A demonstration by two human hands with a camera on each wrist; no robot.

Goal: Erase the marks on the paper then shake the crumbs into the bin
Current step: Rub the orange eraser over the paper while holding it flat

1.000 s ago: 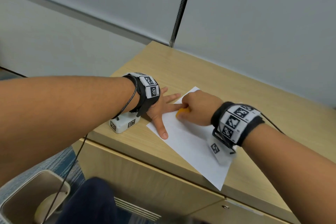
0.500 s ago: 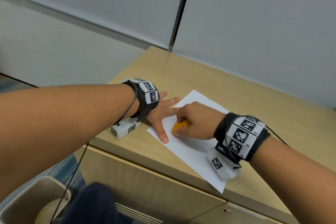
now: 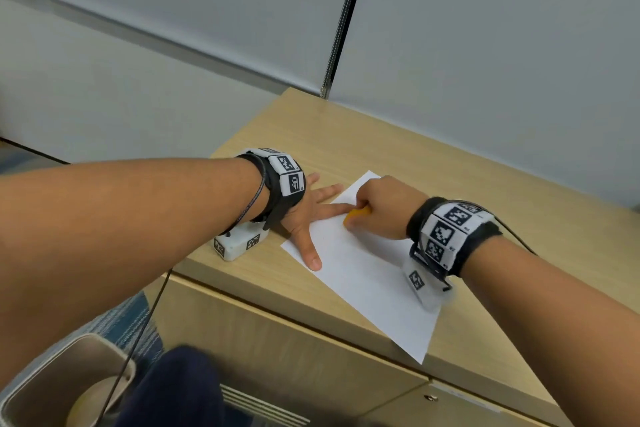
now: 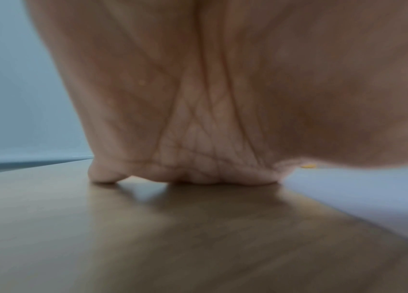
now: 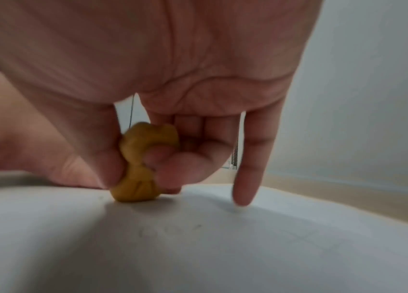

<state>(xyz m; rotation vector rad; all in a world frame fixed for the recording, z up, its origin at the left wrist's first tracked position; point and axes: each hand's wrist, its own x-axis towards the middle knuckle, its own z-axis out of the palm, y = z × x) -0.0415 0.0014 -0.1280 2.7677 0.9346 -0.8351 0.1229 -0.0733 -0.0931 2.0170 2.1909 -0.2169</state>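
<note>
A white sheet of paper [image 3: 367, 274] lies slantwise on the wooden cabinet top [image 3: 450, 184]. My left hand [image 3: 311, 212] lies flat with spread fingers, its thumb and a finger pressing the paper's left edge. My right hand [image 3: 377, 208] pinches a lumpy yellow-orange eraser [image 3: 356, 213] and presses it onto the sheet. In the right wrist view the eraser [image 5: 140, 164] sits between thumb and curled fingers, the little finger touches the paper [image 5: 198, 247], and faint pencil marks [image 5: 168, 230] show on it. The left wrist view shows my palm [image 4: 198, 99] on the wood beside the paper's edge [image 4: 373, 194].
A beige waste bin [image 3: 59, 388] stands on the floor at the lower left, below the cabinet's front edge. Grey partition walls back the cabinet. A dark trouser leg [image 3: 173, 392] is near the bin. A cable hangs from my left wrist.
My right hand with the eraser has slid back and forth over the upper part of the sheet. My left hand has kept pressing the paper's edge.
</note>
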